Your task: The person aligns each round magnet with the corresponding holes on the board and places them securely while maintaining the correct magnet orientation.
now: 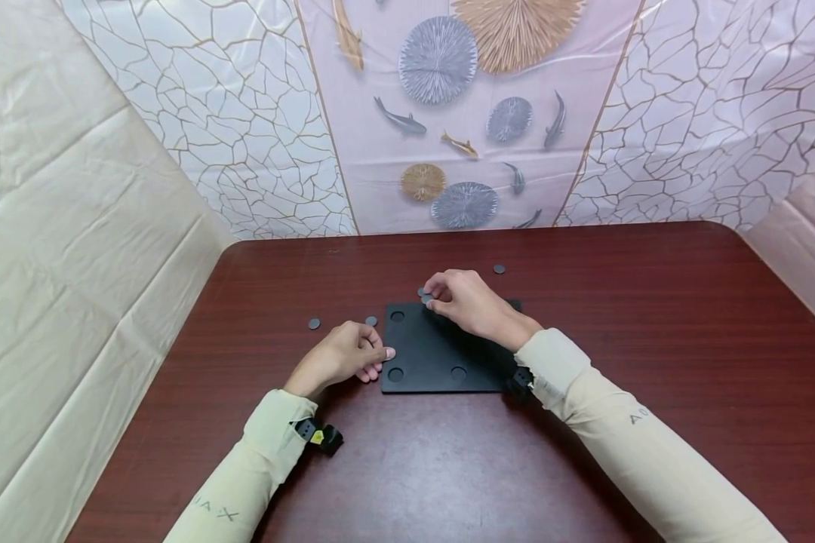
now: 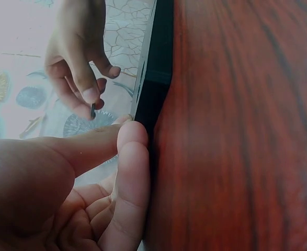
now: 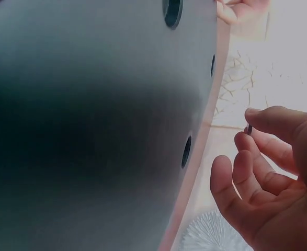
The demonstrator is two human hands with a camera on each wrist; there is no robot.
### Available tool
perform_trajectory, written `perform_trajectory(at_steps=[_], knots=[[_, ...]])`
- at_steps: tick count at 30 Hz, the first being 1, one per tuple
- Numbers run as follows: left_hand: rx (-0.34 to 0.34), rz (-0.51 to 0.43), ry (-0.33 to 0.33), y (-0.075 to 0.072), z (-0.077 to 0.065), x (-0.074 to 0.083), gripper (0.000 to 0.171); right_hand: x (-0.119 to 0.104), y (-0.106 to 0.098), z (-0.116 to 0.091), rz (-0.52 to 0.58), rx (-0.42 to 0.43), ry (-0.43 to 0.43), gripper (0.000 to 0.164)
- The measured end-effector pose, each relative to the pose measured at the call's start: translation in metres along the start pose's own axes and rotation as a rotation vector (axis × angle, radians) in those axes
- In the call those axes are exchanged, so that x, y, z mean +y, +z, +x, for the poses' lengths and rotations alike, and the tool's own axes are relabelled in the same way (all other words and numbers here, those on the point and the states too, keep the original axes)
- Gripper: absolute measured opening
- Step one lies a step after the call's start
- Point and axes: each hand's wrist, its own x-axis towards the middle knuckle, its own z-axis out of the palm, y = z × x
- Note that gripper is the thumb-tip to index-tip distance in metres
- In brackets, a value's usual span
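Right hand [image 1: 472, 303] pinches a small grey disc [image 1: 426, 299] between thumb and forefinger, raised near the far edge of a black board [image 1: 424, 343], while the left hand [image 1: 342, 354] grips the board's left edge, thumb on top. Beyond stands a patterned cloth [image 1: 231, 113] with gold and silver motifs. Below it spreads the dark reddish-brown surface [image 1: 652, 339], where the board lies flat near the middle, partly covered by the right arm in its pale sleeve [image 1: 652, 445]. Round recesses [image 1: 395, 375] show at the board's two left corners and along its near side. Four more discs lie around it: one [image 1: 315, 323] to the left, one [image 1: 371, 321] just beside the far left corner, one [image 1: 421, 292] by the right fingertips, one [image 1: 499, 269] farther back.
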Motion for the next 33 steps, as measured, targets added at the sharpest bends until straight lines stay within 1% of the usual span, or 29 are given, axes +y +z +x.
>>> perform_trajectory(at_steps=[6,13,22,33], knots=[[0.001,0.004,0.008,0.000,0.000,0.000,0.020,-0.005,0.008,0.007,0.008,-0.014,-0.006,0.018],[0.002,0.001,0.014,-0.001,0.000,0.000,0.021,-0.009,0.013,0.011,0.027,-0.027,-0.029,0.018],[-0.004,0.007,0.017,-0.002,0.001,-0.003,0.020,-0.013,0.022,0.019,0.047,-0.058,-0.006,0.017],[-0.002,0.020,0.023,-0.001,0.001,-0.002,0.020,-0.017,0.028,0.026,0.013,-0.115,0.007,0.017]])
